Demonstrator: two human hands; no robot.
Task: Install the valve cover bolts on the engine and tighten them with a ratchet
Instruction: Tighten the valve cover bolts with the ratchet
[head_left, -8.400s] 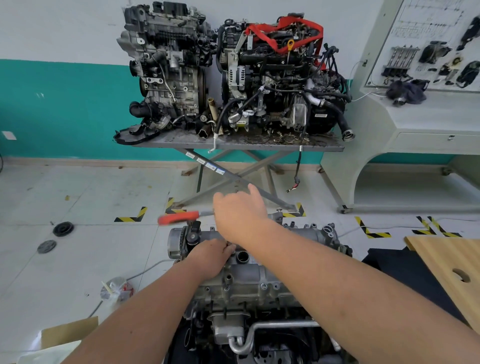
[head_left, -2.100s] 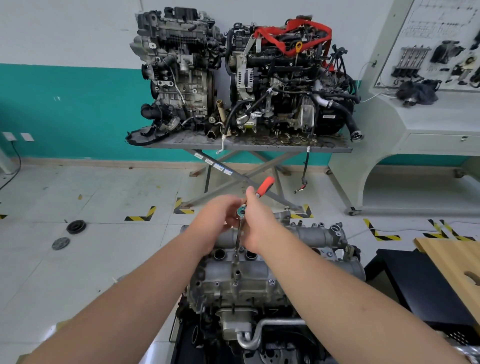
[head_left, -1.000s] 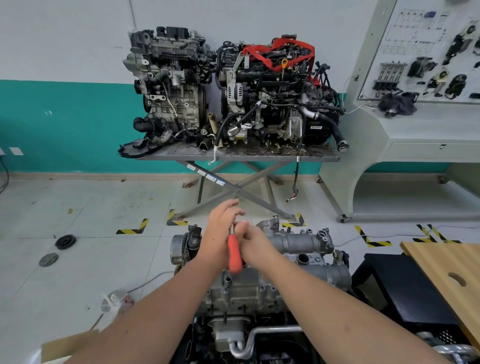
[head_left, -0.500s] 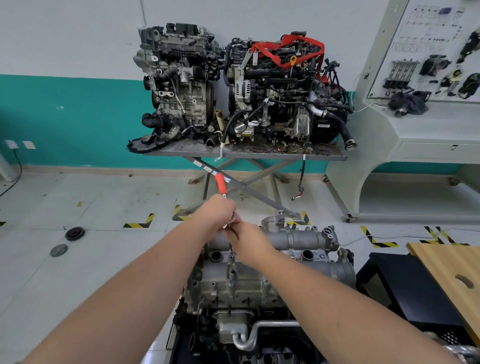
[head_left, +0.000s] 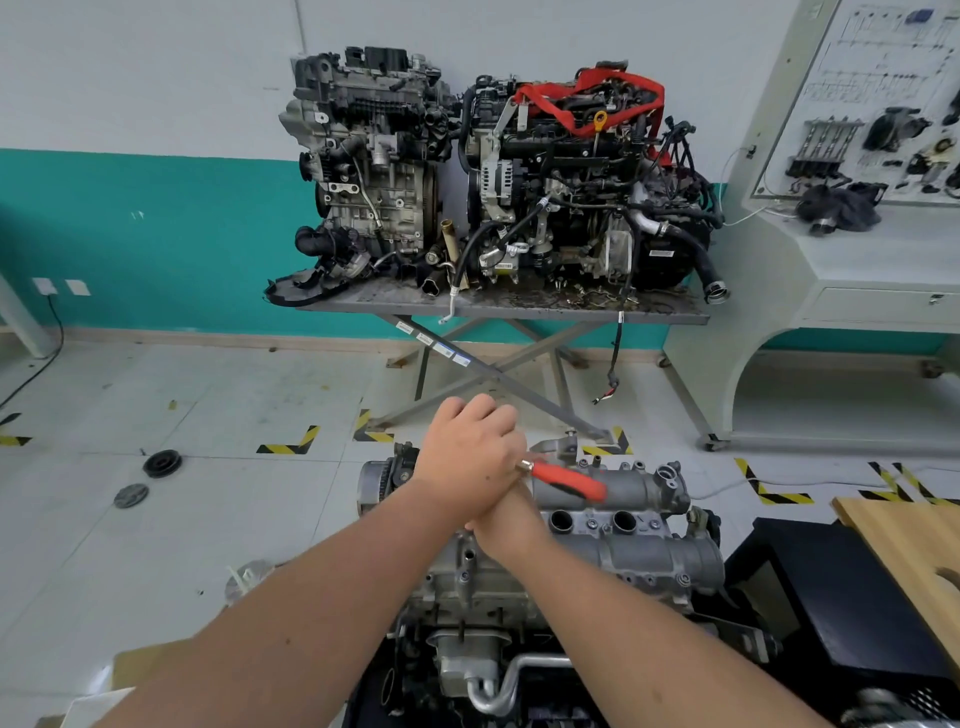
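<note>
While both arms are reaching in over the engine (head_left: 597, 551), the left hand (head_left: 470, 454) is sitting on top, fingers curled down over the ratchet (head_left: 563, 479) head, though whether they are truly gripping it is hard to tell from here. Just beneath and to its right, the right hand (head_left: 506, 525) is tucked under the left, mostly hidden, so its fingers cannot be read. Out from between the hands the ratchet's red handle is poking rightward, lying across the valve cover (head_left: 639, 561), close above two open plug holes. Small bolts (head_left: 589, 524) are sitting along the cover near those holes.

Looking around now, left to right: black discs (head_left: 162, 463) are lying on the pale tiled floor (head_left: 182, 405), yellow-black tape corners are marking it, a folding table (head_left: 498, 306) is carrying two more engines against the teal-and-white wall, a pale display cabinet (head_left: 831, 291) is standing further right, and a wooden board (head_left: 904, 540) is edging in at the near right.
</note>
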